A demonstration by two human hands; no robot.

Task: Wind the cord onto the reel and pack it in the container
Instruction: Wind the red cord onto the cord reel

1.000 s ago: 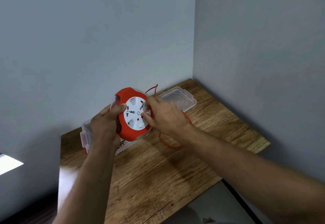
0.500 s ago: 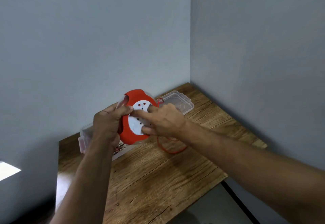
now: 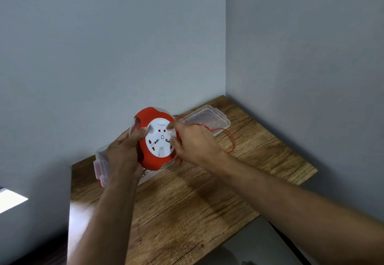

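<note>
I hold a red cord reel (image 3: 152,161) with a white socket face (image 3: 160,140) above the wooden table (image 3: 187,202). My left hand (image 3: 122,154) grips its left rim, thumb on the front. My right hand (image 3: 193,142) has its fingertips on the right side of the white disc. A thin red cord (image 3: 231,138) runs from the reel behind my right hand and loops down onto the table. The clear plastic container (image 3: 99,167) with red latches sits behind my left hand, mostly hidden.
The container's clear lid (image 3: 207,117) lies flat at the back of the table near the wall corner. Grey walls close the table at the back and right. The table's front edge drops to the floor on the right.
My right hand has turned round the white disc from its lower part to its right side. The loose cord loop has shifted from below my wrist to the right, over the lid.
</note>
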